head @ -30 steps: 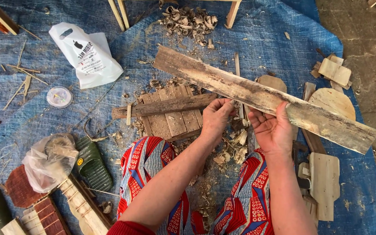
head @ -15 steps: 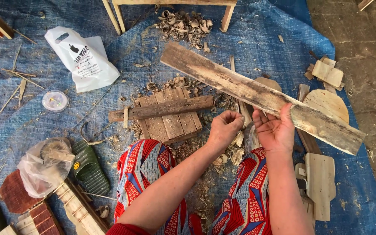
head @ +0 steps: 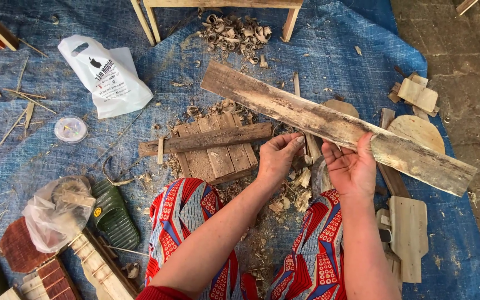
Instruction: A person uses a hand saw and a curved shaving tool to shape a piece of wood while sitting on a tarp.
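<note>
The right hand (head: 354, 166) grips a long weathered plank (head: 329, 123) near its middle, thumb over the top face and fingers wrapped beneath, so the board hangs diagonally above the blue tarp (head: 340, 50), its far end pointing toward the pale shavings (head: 239, 33). The left hand (head: 279, 155) holds nothing; its fingers are loosely curled, just beside the plank's lower edge, above a heap of wood scraps (head: 301, 178).

Held by one hand only, the plank could likely tip or twist, since much of its length overhangs on either side of the grip. Its rough, splintered surface could also snag the palm if it slides.

Below the hands lies a small slatted pallet (head: 215, 147) with a dark bark-covered stick (head: 206, 139) across it, right under the plank's left half. Rounded wooden cutouts (head: 418, 130) and a flat shaped board (head: 409, 236) crowd the ground to the right. Further left sit a white plastic bag (head: 106, 75), a small round lidded container (head: 70, 129), a green sandal (head: 112, 214) and a clear bag (head: 51, 214) over something round. The legs of a wooden frame (head: 151, 19) stand at the top.
</note>
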